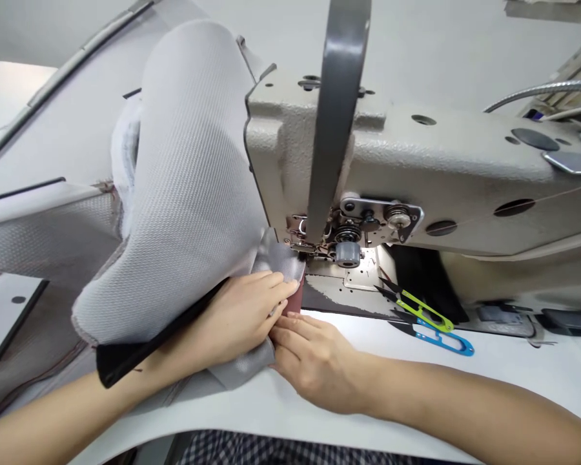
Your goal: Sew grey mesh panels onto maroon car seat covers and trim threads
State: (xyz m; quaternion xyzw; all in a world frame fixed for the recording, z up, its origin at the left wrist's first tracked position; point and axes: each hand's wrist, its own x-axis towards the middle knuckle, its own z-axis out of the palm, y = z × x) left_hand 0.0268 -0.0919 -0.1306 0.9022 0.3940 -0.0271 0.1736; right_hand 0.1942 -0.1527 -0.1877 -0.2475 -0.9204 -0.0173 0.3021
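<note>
A large piece of light grey mesh fabric (193, 142) rises in a fold on the left and runs in under the head of the sewing machine (416, 174). My left hand (246, 303) lies over its lower part, fingers bent and pressed onto the cloth close to the presser area. Just below and to the right, my right hand (314, 361) pinches the fabric's near edge beside a maroon strip (295, 302). Both hands almost touch. What lies beneath the fingers is hidden, and so is the needle tip.
Green-handled thread snips (426, 305) and blue-handled thread snips (440, 345) lie right of the needle plate (363, 278). A dark grey bar (339, 116) stands in front of the machine head. Black-edged fabric and a white panel (10, 310) spread leftward over the white table (252, 413).
</note>
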